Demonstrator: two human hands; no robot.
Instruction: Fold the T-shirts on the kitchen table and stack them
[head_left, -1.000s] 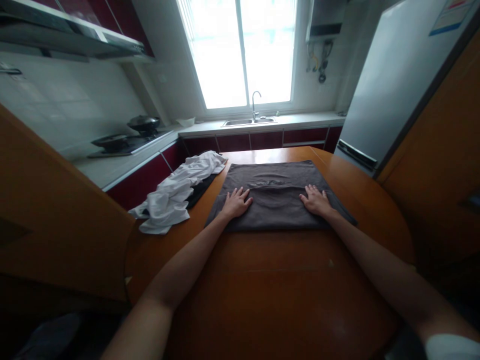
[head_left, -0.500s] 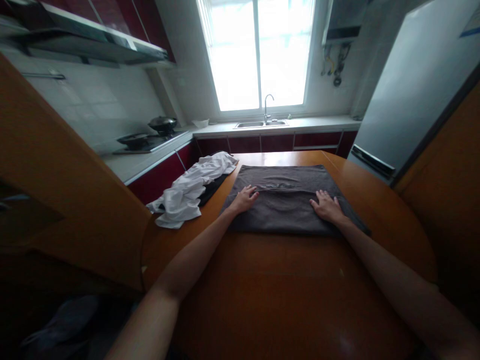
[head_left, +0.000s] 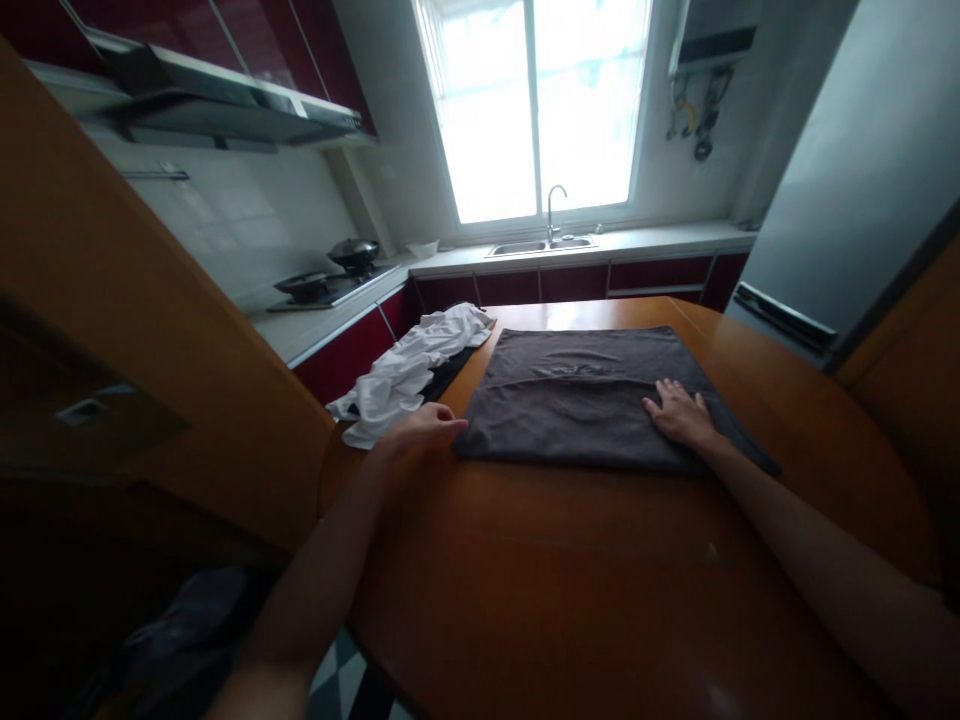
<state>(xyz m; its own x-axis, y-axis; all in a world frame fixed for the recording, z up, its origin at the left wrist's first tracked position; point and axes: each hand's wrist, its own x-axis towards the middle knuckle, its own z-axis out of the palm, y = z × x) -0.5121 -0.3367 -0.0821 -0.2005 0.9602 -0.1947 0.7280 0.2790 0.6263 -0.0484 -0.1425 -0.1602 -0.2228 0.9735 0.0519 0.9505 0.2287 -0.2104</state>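
A dark grey cloth, folded into a broad flat rectangle, lies on the wooden table. Creases and a small dark raised patch show near its middle; whether it is a garment I cannot tell. At its left edge, near the front corner, my left hand is closed in a pinch, thumb and fingertips at the cloth's border. My right hand rests flat on the right part of the cloth, fingers spread. Just behind my left hand lies a crumpled white cloth, partly over a black one.
A counter with a sink and tap runs under the window. Pans stand on the stove at the left. A fridge is on the right, and a wooden panel rises close on the left.
My left hand has moved off the cloth's top, left and toward me, to its left edge, and its fingers have closed. My right hand stays flat on the cloth. The view has shifted slightly.
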